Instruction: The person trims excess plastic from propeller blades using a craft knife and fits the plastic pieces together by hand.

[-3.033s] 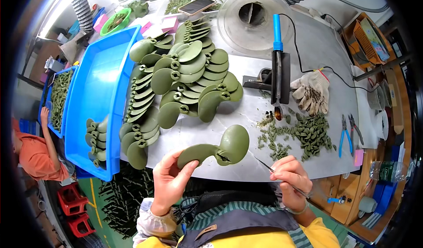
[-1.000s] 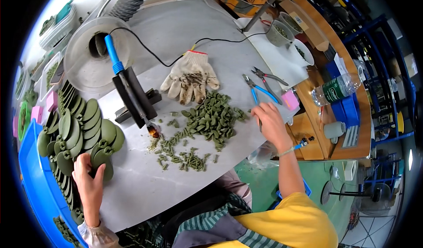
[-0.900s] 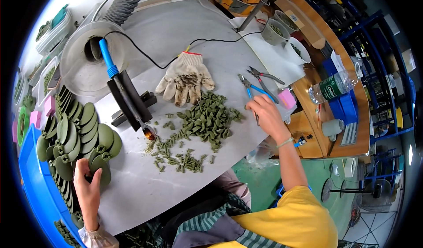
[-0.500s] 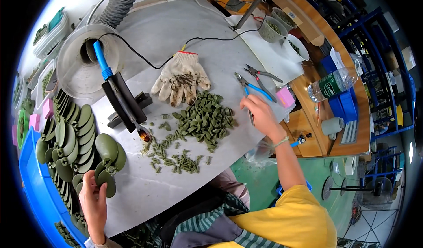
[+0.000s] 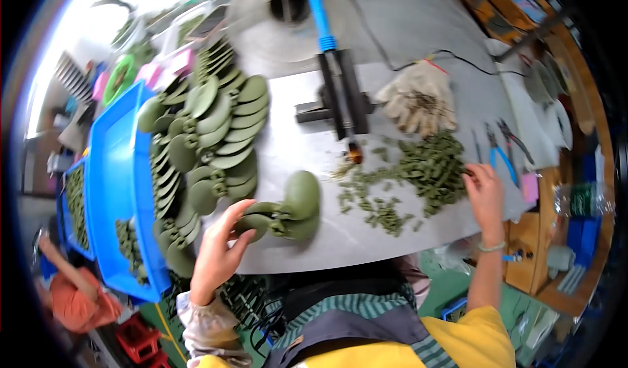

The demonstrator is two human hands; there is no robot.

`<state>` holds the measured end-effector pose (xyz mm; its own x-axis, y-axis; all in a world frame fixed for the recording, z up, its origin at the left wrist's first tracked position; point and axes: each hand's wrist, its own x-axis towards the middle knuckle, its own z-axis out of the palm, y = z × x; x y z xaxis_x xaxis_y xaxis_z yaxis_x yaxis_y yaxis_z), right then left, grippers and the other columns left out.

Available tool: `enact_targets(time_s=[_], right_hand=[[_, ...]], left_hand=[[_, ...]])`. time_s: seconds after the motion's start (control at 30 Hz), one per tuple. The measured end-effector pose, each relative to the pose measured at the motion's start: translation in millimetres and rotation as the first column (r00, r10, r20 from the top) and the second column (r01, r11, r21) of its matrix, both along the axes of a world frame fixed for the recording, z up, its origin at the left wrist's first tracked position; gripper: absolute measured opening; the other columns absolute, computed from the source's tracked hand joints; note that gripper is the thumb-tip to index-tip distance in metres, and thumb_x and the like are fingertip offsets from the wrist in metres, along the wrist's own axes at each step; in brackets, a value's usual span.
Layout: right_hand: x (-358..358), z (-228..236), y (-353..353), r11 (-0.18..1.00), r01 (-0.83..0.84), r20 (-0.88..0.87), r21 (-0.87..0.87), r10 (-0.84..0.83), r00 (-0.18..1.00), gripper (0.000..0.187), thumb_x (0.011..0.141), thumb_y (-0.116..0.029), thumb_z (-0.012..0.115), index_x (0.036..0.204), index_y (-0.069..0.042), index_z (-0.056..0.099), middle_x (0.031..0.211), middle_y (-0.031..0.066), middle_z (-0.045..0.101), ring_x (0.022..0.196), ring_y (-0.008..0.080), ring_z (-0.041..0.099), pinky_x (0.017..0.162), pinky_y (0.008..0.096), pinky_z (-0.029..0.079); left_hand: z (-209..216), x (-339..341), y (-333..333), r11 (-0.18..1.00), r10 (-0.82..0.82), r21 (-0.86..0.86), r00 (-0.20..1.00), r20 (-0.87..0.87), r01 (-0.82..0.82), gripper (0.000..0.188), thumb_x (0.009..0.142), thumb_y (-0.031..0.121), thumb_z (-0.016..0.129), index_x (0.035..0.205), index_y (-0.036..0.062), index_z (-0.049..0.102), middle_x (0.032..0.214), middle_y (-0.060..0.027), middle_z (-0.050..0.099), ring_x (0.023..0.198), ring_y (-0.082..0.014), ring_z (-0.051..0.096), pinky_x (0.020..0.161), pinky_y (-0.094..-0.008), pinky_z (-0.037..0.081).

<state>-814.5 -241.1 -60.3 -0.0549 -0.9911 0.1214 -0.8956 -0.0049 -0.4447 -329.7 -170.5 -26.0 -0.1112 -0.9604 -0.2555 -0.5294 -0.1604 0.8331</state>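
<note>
My left hand (image 5: 221, 253) has its thumb and fingers closed around the edge of a cluster of olive-green oval pieces (image 5: 302, 201), joined at a small knobby centre. My right hand (image 5: 483, 194) is at the right edge of a heap of small green pieces (image 5: 428, 172); its fingertips are pinched together, and anything between them is too small to make out. Shorter green bits (image 5: 383, 211) lie scattered left of the heap. A soldering iron with a blue handle (image 5: 320, 21) rests in a black stand (image 5: 353, 96), its amber-brown tip pointing toward me.
More oval clusters (image 5: 216, 129) are stacked at the left, beside a blue tray (image 5: 121, 145). A soiled white glove (image 5: 422, 96) lies behind the heap. Pliers (image 5: 502, 158) and a thin tool (image 5: 476, 147) lie right of it. Another person (image 5: 82, 296) is at far left.
The view has swung left. My right hand has let go of the thin tool, which now lies by the pliers, and has moved to the heap. My left hand still holds the oval cluster.
</note>
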Motion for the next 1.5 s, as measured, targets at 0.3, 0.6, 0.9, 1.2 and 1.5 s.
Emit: enact_targets(time_s=[0.3,0.6,0.9,1.2,1.5], right_hand=[[0,3,-9,0.991,0.082,0.101,0.104,-0.092,0.991,0.019,0.087,0.002,0.068,0.105,0.006,0.066,0.091,0.0103,0.067,0.072,0.0154,0.061,0.069,0.0291,0.052],[3,10,2,0.994,0.087,0.546,0.061,-0.106,0.831,0.018,0.095,0.001,0.063,0.112,0.001,0.065,0.096,0.0009,0.065,0.081,0.0079,0.06,0.076,0.0234,0.051],[96,44,23,0.955,-0.157,0.788,0.252,-0.108,0.607,0.019,0.092,0.006,0.066,0.111,0.002,0.066,0.096,0.0021,0.067,0.086,0.0099,0.067,0.078,0.0244,0.055],[156,55,12,0.971,-0.197,0.711,0.135,0.043,0.701,0.017,0.087,0.006,0.069,0.104,0.003,0.069,0.094,0.0034,0.068,0.086,0.0112,0.067,0.079,0.0253,0.054],[183,63,-5,0.951,-0.303,0.356,-0.054,0.302,0.884,0.018,0.082,0.006,0.072,0.1,0.003,0.068,0.09,0.0075,0.068,0.077,0.0143,0.069,0.073,0.0268,0.055]], left_hand=[[-39,5,40,0.895,0.439,0.075,0.835,-0.331,-0.44,0.039,0.091,-0.003,0.07,0.127,0.0004,0.057,0.109,-0.0028,0.064,0.091,-0.0077,0.06,0.078,-0.0215,0.05],[-48,7,36,0.86,0.482,0.1,0.733,-0.48,-0.5,0.028,0.094,-0.003,0.067,0.12,-0.0001,0.056,0.108,-0.0022,0.065,0.092,-0.0059,0.06,0.078,-0.021,0.049],[-39,-15,43,0.831,0.53,0.26,0.561,-0.635,-0.491,0.039,0.093,-0.007,0.064,0.13,-0.0057,0.054,0.123,-0.0104,0.064,0.111,-0.0151,0.062,0.095,-0.0276,0.051],[-38,-32,53,0.812,0.565,0.36,0.464,-0.683,-0.459,0.041,0.093,-0.005,0.064,0.133,-0.0046,0.052,0.126,-0.0116,0.063,0.112,-0.0163,0.062,0.096,-0.0288,0.051],[-40,-35,49,0.843,0.516,0.334,0.462,-0.721,-0.421,0.04,0.093,-0.005,0.065,0.13,-0.0044,0.052,0.122,-0.0116,0.064,0.113,-0.0169,0.062,0.098,-0.03,0.05]])
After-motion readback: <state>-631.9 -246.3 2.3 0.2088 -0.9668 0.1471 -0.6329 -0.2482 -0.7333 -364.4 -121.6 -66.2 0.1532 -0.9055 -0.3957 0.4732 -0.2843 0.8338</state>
